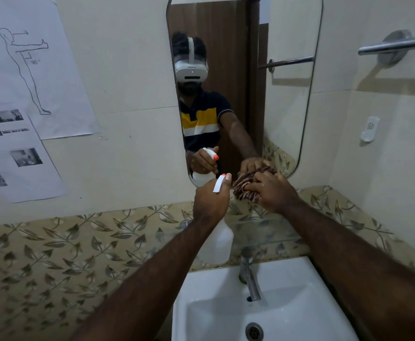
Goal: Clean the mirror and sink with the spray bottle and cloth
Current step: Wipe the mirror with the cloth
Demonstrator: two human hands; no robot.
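Observation:
A tall rounded mirror (287, 99) hangs on the tiled wall above a white sink (201, 303). My left hand (210, 200) grips a white spray bottle (220, 242) by its neck, the red-tipped nozzle aimed at the mirror's lower edge. Just to its right, my right hand (270, 190) holds a bunched brown striped cloth (244, 185) pressed against the bottom of the mirror. Both hands and the bottle show reflected in the glass.
A chrome tap (249, 276) stands at the back of the sink, with the drain (254, 331) below. Paper sheets (24, 70) are taped on the left wall. A towel bar (395, 45) and a white wall hook (369, 129) are on the right.

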